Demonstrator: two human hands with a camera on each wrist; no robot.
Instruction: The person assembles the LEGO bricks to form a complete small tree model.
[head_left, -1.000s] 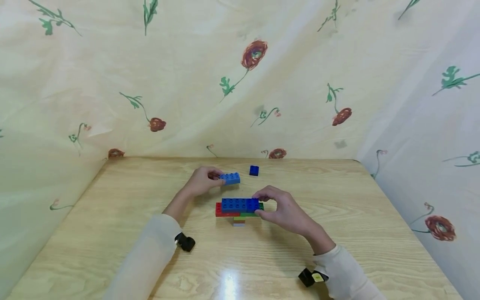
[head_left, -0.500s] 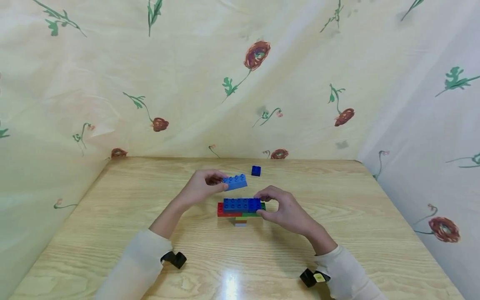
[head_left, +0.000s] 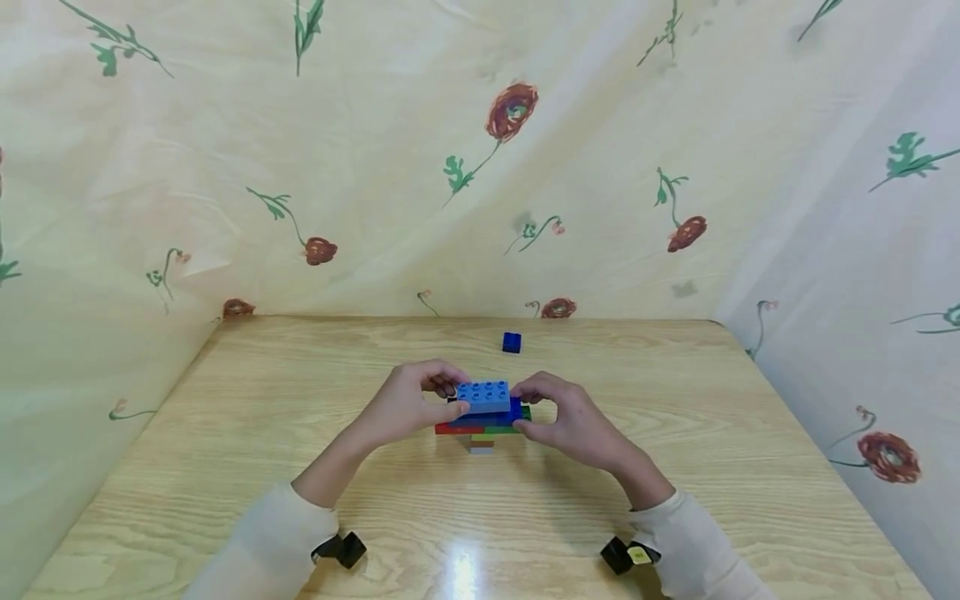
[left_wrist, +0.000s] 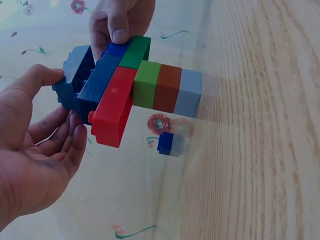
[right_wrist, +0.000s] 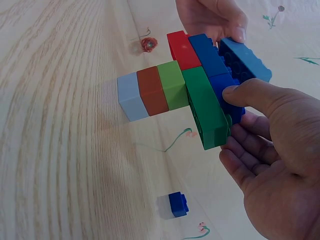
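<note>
My left hand (head_left: 408, 407) pinches a light blue toy building brick (head_left: 483, 397) by its left end, over a stack of bricks. In the left wrist view this brick is tilted, with a gap to the layer below; whether one edge touches is unclear. The stack's upper layer has a longer blue brick (left_wrist: 100, 80) and a small dark blue brick (right_wrist: 218, 83), pinched by my right hand (head_left: 573, 422). Below lie a red brick (left_wrist: 116, 107) and a green brick (right_wrist: 205, 110). A lime brick (left_wrist: 146, 85), a brown brick (left_wrist: 167, 90) and a pale grey-blue brick (left_wrist: 188, 93) form the column.
A loose small dark blue brick (head_left: 512, 342) lies on the wooden table (head_left: 285, 367) behind the stack. Flower-printed cloth (head_left: 390, 167) hangs along the back and both sides. Black wrist cameras sit on both sleeves.
My left hand has carried the light blue brick from behind the stack, rightward and toward me, to over the blue layer. My right hand has stayed on the stack's right end.
</note>
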